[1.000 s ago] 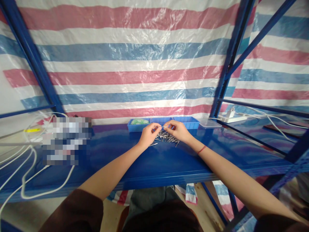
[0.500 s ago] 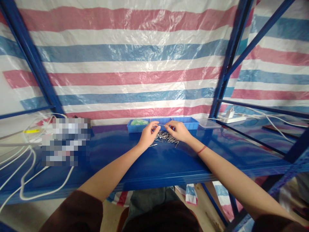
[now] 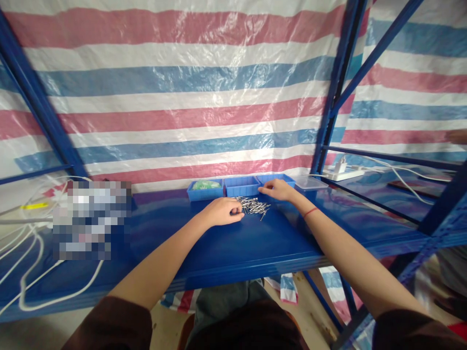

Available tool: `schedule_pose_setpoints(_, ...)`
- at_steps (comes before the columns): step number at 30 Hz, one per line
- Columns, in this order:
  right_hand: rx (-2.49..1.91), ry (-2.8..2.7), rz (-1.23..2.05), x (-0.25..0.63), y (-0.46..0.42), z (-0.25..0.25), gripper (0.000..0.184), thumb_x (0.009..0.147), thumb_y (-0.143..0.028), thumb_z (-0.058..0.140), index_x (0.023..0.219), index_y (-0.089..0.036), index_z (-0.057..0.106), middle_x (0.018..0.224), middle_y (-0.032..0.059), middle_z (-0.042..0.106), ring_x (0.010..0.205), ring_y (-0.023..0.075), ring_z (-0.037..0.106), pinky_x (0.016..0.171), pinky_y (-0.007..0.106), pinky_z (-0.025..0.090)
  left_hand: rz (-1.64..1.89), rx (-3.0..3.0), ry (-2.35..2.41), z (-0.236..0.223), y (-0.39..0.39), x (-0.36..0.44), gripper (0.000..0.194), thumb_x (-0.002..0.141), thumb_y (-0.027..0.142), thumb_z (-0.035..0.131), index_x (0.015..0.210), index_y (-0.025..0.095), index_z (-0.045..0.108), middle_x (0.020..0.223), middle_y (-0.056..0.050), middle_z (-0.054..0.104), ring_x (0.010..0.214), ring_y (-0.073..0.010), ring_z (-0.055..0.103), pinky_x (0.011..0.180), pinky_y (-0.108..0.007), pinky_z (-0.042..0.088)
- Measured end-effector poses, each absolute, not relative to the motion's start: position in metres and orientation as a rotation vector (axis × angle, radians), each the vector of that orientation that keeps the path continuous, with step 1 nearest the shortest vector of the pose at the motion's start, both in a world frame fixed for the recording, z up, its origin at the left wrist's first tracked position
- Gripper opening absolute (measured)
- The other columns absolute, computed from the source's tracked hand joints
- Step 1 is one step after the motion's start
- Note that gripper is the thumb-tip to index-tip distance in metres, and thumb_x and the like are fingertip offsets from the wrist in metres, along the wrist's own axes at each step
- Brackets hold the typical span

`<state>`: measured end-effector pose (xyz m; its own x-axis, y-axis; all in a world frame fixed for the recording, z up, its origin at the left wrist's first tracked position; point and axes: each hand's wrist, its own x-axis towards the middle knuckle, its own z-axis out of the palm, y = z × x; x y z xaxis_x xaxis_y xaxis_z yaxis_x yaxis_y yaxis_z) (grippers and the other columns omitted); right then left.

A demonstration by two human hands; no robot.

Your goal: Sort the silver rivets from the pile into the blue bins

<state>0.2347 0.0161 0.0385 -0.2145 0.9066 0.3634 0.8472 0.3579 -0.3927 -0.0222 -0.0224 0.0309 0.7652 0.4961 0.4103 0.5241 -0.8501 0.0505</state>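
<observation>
A loose pile of slim silvery metal pins [image 3: 255, 206], rivet-like in shape, lies on the blue table. My left hand [image 3: 225, 212] rests low at the pile's left edge, its fingers curled in; whatever may be between them is hidden. Behind the pile stand a blue bin with green-wrapped contents [image 3: 206, 185], a middle blue bin [image 3: 241, 186] and a right blue bin [image 3: 286, 179]. In front of the right bin, close to its left corner, is my right hand [image 3: 277, 189]. Its thumb and fingers are pinched together, and anything held there is too small to make out.
A clear plastic lid [image 3: 311, 183] lies right of the bins, near a white power strip [image 3: 343, 172]. White cables [image 3: 62, 304] and a blurred-out object [image 3: 93, 218] occupy the left side. Blue rack posts [image 3: 330, 97] flank the table [image 3: 226, 253]. Part of another person's hand [image 3: 457, 136] shows far right.
My hands, close together over the pile with a thin piece between them before, have parted. The left has come down beside the pins; the right has shifted right, towards the right bin.
</observation>
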Motion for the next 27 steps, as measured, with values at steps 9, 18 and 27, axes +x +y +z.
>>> schedule_pose_setpoints(9, -1.213, -2.487, 0.428, 0.222, 0.001, 0.032, 0.051, 0.057, -0.040, 0.075, 0.104, -0.021, 0.067, 0.092, 0.0063, 0.066, 0.071, 0.0171, 0.060, 0.063, 0.026, 0.046, -0.444, -3.119, -0.928, 0.038, -0.006, -0.050, 0.019, 0.073, 0.036, 0.058, 0.083, 0.022, 0.066, 0.074, 0.000, 0.058, 0.062, -0.0113, 0.053, 0.059, -0.020, 0.038)
schedule_pose_setpoints(18, -1.184, -2.427, 0.197, 0.194, 0.002, 0.020, 0.022, 0.073, -0.023, 0.061, 0.093, -0.018, 0.068, 0.080, 0.0037, 0.067, 0.064, 0.0140, 0.058, 0.062, 0.025, 0.042, -0.666, -3.007, -0.974, 0.015, -0.002, -0.031, 0.016, 0.083, 0.027, 0.049, 0.083, 0.020, 0.063, 0.078, -0.001, 0.058, 0.071, -0.0130, 0.055, 0.067, -0.022, 0.040)
schedule_pose_setpoints(27, -1.121, -2.292, 0.026, 0.182, 0.000, 0.018, 0.016, 0.078, -0.025, 0.057, 0.082, -0.019, 0.070, 0.080, 0.0056, 0.070, 0.068, 0.0169, 0.061, 0.063, 0.026, 0.041, -0.806, -2.875, -1.052, 0.008, -0.003, -0.027, 0.013, 0.081, 0.028, 0.051, 0.087, 0.021, 0.060, 0.082, -0.001, 0.058, 0.072, -0.0131, 0.055, 0.067, -0.023, 0.042)
